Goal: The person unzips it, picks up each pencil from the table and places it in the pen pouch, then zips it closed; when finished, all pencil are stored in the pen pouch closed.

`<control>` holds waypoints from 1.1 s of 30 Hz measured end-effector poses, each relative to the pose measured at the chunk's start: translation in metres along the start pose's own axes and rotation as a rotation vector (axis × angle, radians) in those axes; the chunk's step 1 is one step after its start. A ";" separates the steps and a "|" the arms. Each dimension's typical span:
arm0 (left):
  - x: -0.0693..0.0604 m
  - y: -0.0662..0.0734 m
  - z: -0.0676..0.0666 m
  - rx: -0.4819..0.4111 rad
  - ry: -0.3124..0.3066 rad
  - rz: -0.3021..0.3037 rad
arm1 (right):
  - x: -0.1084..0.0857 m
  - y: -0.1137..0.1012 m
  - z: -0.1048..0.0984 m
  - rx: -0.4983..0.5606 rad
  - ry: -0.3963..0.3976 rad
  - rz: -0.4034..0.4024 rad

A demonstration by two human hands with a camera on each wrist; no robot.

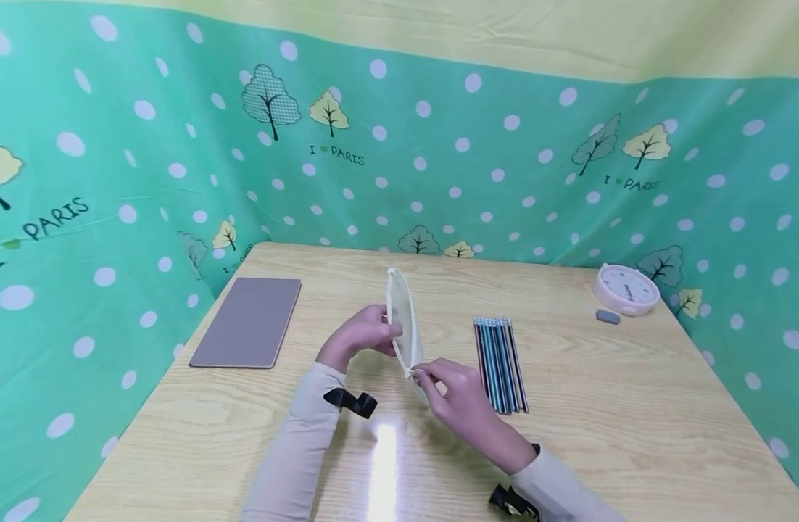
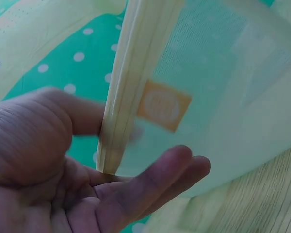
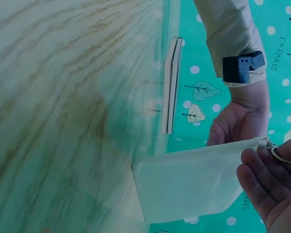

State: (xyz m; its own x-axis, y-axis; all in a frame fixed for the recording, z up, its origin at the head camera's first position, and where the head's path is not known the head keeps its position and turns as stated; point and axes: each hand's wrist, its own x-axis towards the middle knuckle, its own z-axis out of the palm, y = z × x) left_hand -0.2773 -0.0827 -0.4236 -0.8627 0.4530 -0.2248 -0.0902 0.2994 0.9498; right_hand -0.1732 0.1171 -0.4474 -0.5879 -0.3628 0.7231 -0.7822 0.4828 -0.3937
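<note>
A whitish, translucent zipper pouch (image 1: 415,339) stands on edge above the middle of the table, its mouth parted. My left hand (image 1: 362,332) holds the pouch's left side, thumb on one face and fingers on the other. In the left wrist view, the thumb passes behind the zipper edge, and an orange square label (image 2: 164,106) shows through the material. At the near end of the zipper, my right hand (image 1: 461,399) pinches the pull. A ring-shaped zipper pull (image 3: 280,155) shows by the right thumb in the right wrist view.
A row of several dark and blue pencils (image 1: 500,366) lies right of the pouch. Far right are a pink round clock (image 1: 626,290) and a small grey-blue eraser (image 1: 607,317). A mauve notebook (image 1: 246,322) lies at left. Patterned cloth (image 1: 439,159) hangs behind the table.
</note>
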 end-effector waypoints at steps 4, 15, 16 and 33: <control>0.000 -0.001 0.000 0.017 0.029 0.004 | 0.003 0.001 0.001 0.039 -0.054 0.077; -0.003 0.000 -0.004 -0.006 0.026 0.017 | 0.006 0.065 -0.070 0.213 -0.169 0.737; -0.003 0.000 -0.005 -0.007 0.024 0.019 | 0.006 0.074 -0.078 0.224 -0.168 0.788; -0.004 0.000 -0.009 -0.015 0.007 0.015 | -0.015 0.164 -0.104 0.328 -0.239 1.195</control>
State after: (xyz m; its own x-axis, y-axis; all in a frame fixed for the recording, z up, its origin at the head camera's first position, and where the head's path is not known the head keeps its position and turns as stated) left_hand -0.2790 -0.0923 -0.4209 -0.8675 0.4513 -0.2093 -0.0850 0.2800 0.9562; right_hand -0.2715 0.2843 -0.4636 -0.9576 0.0116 -0.2879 0.2684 0.4001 -0.8763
